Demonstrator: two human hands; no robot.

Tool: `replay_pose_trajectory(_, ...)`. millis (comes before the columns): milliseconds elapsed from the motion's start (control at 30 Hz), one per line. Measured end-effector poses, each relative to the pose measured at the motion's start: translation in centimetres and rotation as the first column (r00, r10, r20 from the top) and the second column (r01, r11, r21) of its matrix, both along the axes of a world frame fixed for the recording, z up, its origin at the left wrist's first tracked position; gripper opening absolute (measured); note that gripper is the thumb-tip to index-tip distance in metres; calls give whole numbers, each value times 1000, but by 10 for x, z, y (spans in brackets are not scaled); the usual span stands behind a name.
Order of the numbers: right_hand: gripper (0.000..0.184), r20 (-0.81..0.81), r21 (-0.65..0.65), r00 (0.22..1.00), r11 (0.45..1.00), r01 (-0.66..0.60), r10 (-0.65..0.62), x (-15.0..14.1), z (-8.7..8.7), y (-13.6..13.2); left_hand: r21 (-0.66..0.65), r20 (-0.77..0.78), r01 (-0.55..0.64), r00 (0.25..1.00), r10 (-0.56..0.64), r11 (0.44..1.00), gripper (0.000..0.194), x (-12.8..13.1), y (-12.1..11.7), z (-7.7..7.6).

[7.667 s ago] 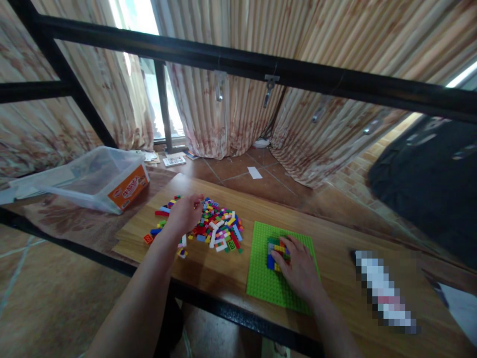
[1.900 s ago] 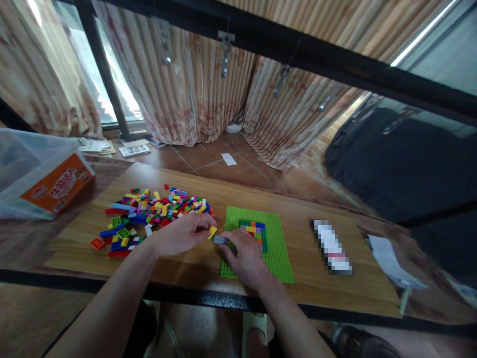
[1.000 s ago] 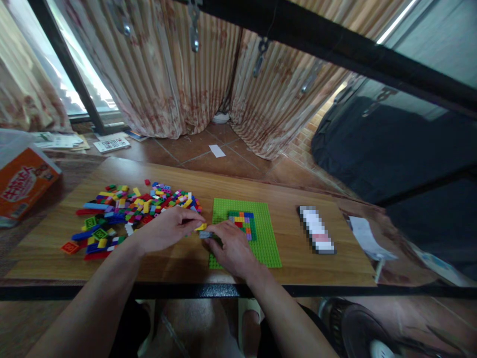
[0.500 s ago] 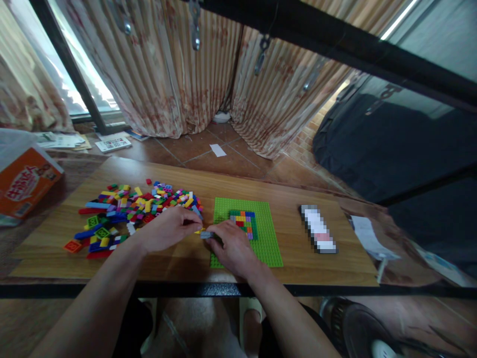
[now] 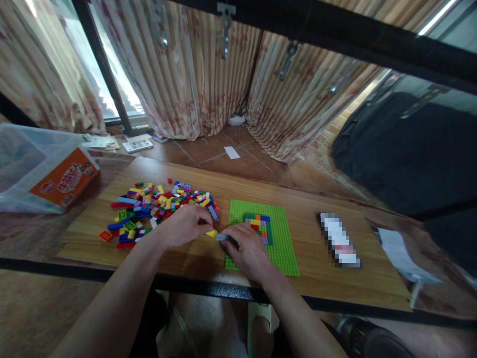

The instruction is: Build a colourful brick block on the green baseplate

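Note:
My left hand (image 5: 186, 224) is closed in a pinch at the right edge of the loose brick pile (image 5: 167, 201). What its fingertips hold, if anything, is too small to make out. Just below them shows a yellow brick (image 5: 212, 233); I cannot tell whether they touch it. A grey brick (image 5: 222, 237) sticks out from the fingers of my right hand (image 5: 249, 248), which are shut on it. That hand rests over the left part of the green baseplate (image 5: 281, 253). Beyond its knuckles, a patch of multicoloured bricks (image 5: 264, 226) is set on the plate, partly hidden by the hand.
A phone with a blurred screen (image 5: 340, 241) lies right of the baseplate on the wooden table (image 5: 309, 278). A clear plastic bin with an orange label (image 5: 37, 154) stands at the left. White paper (image 5: 400, 248) sits beyond the right end.
The view has turned left, so everything on the table appears further right and more of the bin shows. The hands keep nearly the same pose, the grey brick still in the right one.

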State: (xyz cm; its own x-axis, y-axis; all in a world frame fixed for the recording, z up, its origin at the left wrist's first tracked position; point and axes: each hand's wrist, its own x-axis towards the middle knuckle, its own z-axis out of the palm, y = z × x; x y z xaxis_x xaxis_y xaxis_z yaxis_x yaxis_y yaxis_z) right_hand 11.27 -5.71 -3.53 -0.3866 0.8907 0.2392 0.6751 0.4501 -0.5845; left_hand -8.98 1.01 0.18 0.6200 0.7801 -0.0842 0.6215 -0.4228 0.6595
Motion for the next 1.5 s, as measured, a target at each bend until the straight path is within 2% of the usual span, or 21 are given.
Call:
replay_pose_trajectory(367,16,37,2,999,1000,6,-6,-1,2,0,45,-8,-3,1000,3,999,25,-2,0,-5)
replay_pose_trajectory(667,15,52,4,999,1000,-9,9,-1,3,0,-27,-26,-4,1000,3,1000,18,-1,0,-11)
replay_pose_trajectory(900,15,44,-7,999,1000,-5,5,-2,2,0,14,-84,-18,996,19,1000,18,2,-2,-10)
replay_pose_trajectory(1033,14,46,-9,999,1000,-2,2,-1,0,0,62,-120,-38,992,45,997,12,7,-5,-8)
replay_pose_trajectory(1133,15,24,-1,1000,1000,-13,13,0,-3,0,92,-80,-39,996,47,995,10,7,-7,-6)
replay_pose_trajectory(1367,15,-34,58,999,998,-9,11,2,-8,-3,93,85,-41,996,33,995,21,-4,-9,1)
replay_pose_trajectory(1433,16,-48,67,998,997,-25,28,0,-7,-4,100,157,-117,983,100,988,23,-13,-8,3)
replay_pose_trajectory(1500,16,-52,73,997,996,-49,53,-4,-6,-6,124,250,-280,937,243,952,23,-28,-9,5)
